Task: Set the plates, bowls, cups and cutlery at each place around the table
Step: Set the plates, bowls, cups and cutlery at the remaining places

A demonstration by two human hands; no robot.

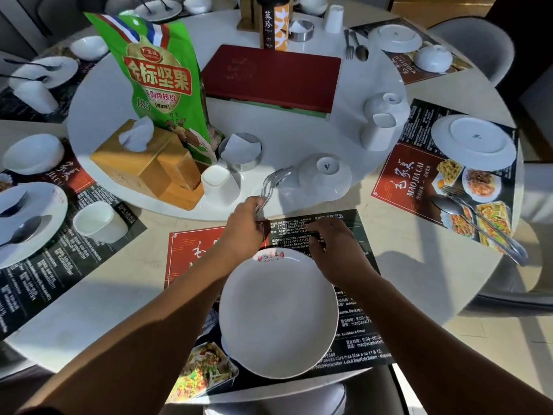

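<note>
A white plate (pixel 278 313) lies on the printed placemat (pixel 353 324) at the near place. My left hand (pixel 244 229) grips cutlery by the handles, a fork (pixel 273 181) whose tines point up toward the turntable. My right hand (pixel 332 247) rests palm down on the placemat just beyond the plate's far rim, fingers bent, nothing visible in it. An upturned white bowl (pixel 324 175) and a white cup (pixel 220 182) sit on the turntable's near edge, just past both hands.
The white turntable (pixel 299 136) carries a green snack bag (pixel 161 82), a wooden tissue box (pixel 149 166), a red menu (pixel 269 76) and stacked cups (pixel 381 124). Places at left and right hold plates, bowls, cups, spoons and forks. A chair (pixel 472 49) stands far right.
</note>
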